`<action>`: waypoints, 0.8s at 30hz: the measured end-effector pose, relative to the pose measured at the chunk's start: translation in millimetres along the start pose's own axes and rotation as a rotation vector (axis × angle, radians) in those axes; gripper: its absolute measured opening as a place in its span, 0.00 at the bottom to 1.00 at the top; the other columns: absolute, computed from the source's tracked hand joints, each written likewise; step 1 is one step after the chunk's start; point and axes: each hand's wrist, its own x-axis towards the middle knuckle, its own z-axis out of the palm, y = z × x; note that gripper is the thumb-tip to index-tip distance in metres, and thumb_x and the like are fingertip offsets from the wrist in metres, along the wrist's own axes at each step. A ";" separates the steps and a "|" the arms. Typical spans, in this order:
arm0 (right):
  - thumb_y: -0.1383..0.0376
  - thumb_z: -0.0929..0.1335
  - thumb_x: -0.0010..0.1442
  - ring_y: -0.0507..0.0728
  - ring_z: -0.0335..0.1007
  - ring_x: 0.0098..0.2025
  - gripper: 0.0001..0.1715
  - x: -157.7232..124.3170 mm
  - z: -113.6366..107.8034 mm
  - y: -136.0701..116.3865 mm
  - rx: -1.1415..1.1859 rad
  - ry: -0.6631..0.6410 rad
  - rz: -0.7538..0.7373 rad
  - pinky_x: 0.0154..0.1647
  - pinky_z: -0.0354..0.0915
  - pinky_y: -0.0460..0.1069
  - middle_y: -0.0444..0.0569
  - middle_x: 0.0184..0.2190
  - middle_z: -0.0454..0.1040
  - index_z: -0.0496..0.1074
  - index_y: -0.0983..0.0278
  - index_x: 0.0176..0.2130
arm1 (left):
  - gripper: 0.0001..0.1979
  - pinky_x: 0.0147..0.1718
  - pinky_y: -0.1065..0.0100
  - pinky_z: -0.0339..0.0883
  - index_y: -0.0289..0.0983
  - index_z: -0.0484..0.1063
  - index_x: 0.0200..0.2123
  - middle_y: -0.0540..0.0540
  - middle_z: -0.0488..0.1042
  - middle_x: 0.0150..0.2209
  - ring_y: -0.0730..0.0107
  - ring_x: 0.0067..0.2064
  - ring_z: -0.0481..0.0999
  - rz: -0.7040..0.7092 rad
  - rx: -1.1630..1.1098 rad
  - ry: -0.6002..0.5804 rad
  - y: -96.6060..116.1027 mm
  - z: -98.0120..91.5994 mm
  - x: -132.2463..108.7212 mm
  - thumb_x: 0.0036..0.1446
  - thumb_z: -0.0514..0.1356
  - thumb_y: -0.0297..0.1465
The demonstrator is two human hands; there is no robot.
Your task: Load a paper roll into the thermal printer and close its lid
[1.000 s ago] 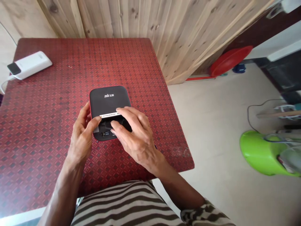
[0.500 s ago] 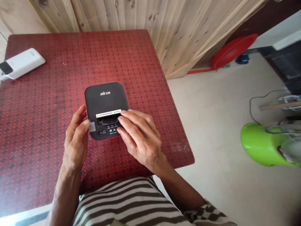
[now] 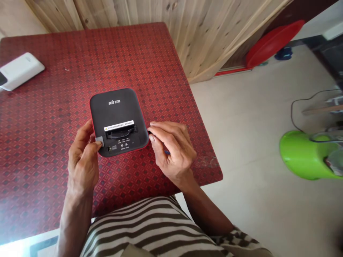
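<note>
A black device with a red rim (image 3: 118, 119) lies flat on the red patterned table (image 3: 53, 117). It carries a white logo, a white label strip and a slot near its front edge. My left hand (image 3: 84, 159) holds the device's left front corner, thumb on a small grey tab. My right hand (image 3: 174, 150) sits at the device's right side, fingers curled, fingertips touching its edge. A small dark thing shows under the right fingers; I cannot make it out.
A white power bank (image 3: 18, 70) lies at the table's far left. Wooden wall panels rise behind the table. On the floor to the right are a red round lid (image 3: 273, 43), a green plastic object (image 3: 305, 157) and a cable.
My right hand has come off the device's slot and moved to its right edge. The left hand stays at the left corner. The view has shifted slightly.
</note>
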 end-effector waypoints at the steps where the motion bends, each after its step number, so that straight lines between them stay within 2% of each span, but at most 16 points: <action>1: 0.74 0.71 0.73 0.61 0.85 0.49 0.14 0.4 -0.1 0.7 0.002 0.002 -0.007 0.53 0.79 0.60 0.53 0.48 0.87 0.77 0.60 0.55 | 0.26 0.53 0.65 0.77 0.45 0.87 0.55 0.49 0.87 0.55 0.62 0.53 0.83 0.004 0.004 -0.003 0.6 0.8 0.0 0.53 0.67 0.27; 6: 0.74 0.70 0.73 0.61 0.84 0.49 0.16 3.1 2.2 3.6 0.020 0.001 -0.006 0.53 0.78 0.61 0.51 0.48 0.87 0.77 0.58 0.56 | 0.26 0.59 0.62 0.75 0.49 0.87 0.55 0.52 0.86 0.57 0.62 0.56 0.82 -0.017 0.039 -0.007 2.6 2.1 -1.5 0.52 0.67 0.27; 10: 0.75 0.71 0.73 0.61 0.84 0.48 0.14 6.3 4.6 3.7 0.024 0.008 -0.033 0.53 0.78 0.59 0.54 0.47 0.86 0.77 0.61 0.54 | 0.25 0.61 0.58 0.75 0.48 0.85 0.55 0.50 0.85 0.57 0.60 0.57 0.82 -0.002 0.082 -0.004 -0.3 1.0 -1.9 0.54 0.66 0.28; 15: 0.74 0.70 0.74 0.61 0.83 0.49 0.15 14.1 4.9 6.9 0.027 0.006 -0.052 0.54 0.77 0.60 0.51 0.48 0.86 0.78 0.59 0.55 | 0.27 0.64 0.54 0.74 0.48 0.82 0.62 0.48 0.82 0.63 0.54 0.66 0.78 0.047 0.133 -0.065 -7.9 -6.5 -2.1 0.60 0.63 0.27; 17: 0.72 0.69 0.76 0.60 0.82 0.49 0.13 24.3 7.2 8.9 0.034 -0.037 -0.065 0.55 0.76 0.59 0.50 0.48 0.86 0.79 0.59 0.54 | 0.26 0.65 0.54 0.73 0.48 0.80 0.64 0.48 0.80 0.65 0.53 0.68 0.77 0.067 0.171 -0.085 -12.1 -10.7 -2.4 0.63 0.63 0.29; 19: 0.71 0.68 0.78 0.59 0.81 0.49 0.11 41.3 12.9 9.0 0.015 -0.180 -0.089 0.56 0.76 0.57 0.51 0.48 0.86 0.80 0.62 0.52 | 0.26 0.65 0.53 0.73 0.48 0.79 0.66 0.47 0.79 0.66 0.52 0.68 0.77 0.100 0.202 -0.095 -17.5 -15.1 -2.7 0.67 0.62 0.32; 24: 0.72 0.66 0.78 0.64 0.81 0.55 0.14 96.8 42.9 -4.2 -0.162 -0.790 -0.089 0.60 0.73 0.59 0.56 0.51 0.86 0.82 0.67 0.52 | 0.28 0.69 0.48 0.69 0.45 0.74 0.71 0.43 0.79 0.66 0.50 0.67 0.78 0.193 0.285 -0.140 -32.2 -25.4 -1.5 0.71 0.61 0.42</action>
